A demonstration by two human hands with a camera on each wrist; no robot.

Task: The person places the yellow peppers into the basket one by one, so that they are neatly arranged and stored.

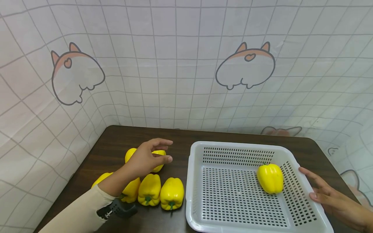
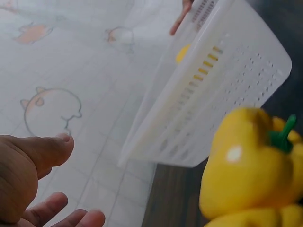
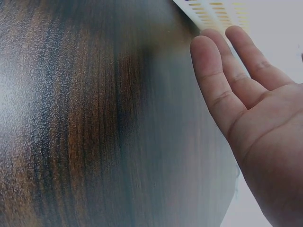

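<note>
A yellow bell pepper (image 1: 270,178) lies at the right side inside a white perforated plastic basket (image 1: 190,181). To the basket's left, several yellow bell peppers (image 1: 172,193) sit on the table, some partly hidden behind my left forearm. My left hand (image 1: 150,157) is raised over the back peppers, fingers apart and holding nothing. In the left wrist view, a yellow bell pepper (image 2: 248,161) with a green stem stands close to that hand. My right hand (image 1: 332,195) is at the basket's right rim with fingers extended; whether all its fingertips touch the rim I cannot tell.
The dark wood-grain table (image 1: 175,136) has rounded far corners. White grid-patterned cloth (image 1: 186,81) with cartoon animal prints hangs behind and at both sides. A dark watch (image 1: 116,208) is strapped at my left wrist. The basket takes up much of the table's right half.
</note>
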